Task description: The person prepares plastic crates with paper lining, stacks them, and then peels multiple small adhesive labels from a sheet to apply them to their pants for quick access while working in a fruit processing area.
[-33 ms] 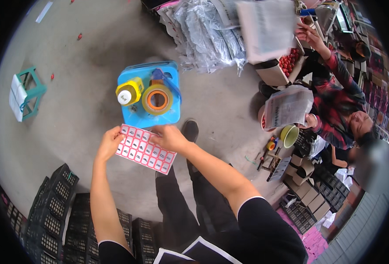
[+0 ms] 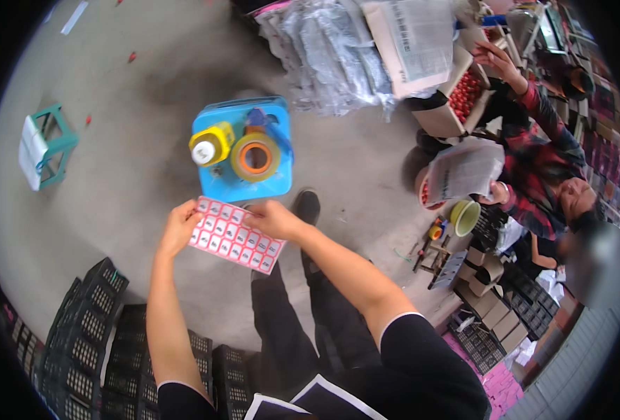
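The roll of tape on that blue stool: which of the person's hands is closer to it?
Right. The right hand grips the sticker sheet at its top edge, just below the tape roll on the blue stool. The left hand holds the sheet's left end, farther off.

We see bare floor [image 2: 135,175] open left of our hands; blue stool [image 2: 243,185] with tape [image 2: 255,157] blocks ahead, black crates [image 2: 79,336] lower left, seated person [image 2: 541,175] and boxes [image 2: 492,308] right.

Sticker sheet [image 2: 236,235] lies before the stool [image 2: 215,185] (tape roll [image 2: 256,157] on top).
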{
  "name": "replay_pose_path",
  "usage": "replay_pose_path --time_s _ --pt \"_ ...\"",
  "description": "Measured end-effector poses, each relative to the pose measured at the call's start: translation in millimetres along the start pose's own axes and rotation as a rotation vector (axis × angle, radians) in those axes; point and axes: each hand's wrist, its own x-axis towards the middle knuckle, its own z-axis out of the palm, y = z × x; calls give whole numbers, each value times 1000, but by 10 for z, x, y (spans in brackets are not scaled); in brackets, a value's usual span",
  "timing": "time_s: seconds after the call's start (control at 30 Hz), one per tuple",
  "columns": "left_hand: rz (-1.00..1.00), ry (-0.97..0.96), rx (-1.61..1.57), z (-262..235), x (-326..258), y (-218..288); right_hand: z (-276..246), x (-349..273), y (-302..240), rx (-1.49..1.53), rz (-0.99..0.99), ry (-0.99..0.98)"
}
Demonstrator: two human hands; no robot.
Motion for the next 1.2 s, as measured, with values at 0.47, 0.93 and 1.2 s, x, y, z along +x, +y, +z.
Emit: replay_pose_path --time_s 0.47,0.93,1.2 --pt "79 387 -576 1128 -494 725 276 -583 -464 77 -220 242" --pt "57 354 -762 1036 -515 871 315 -553 -399 397 -219 216" --pt "40 648 -466 1059 -404 624 431 127 -61 291 -27 291"
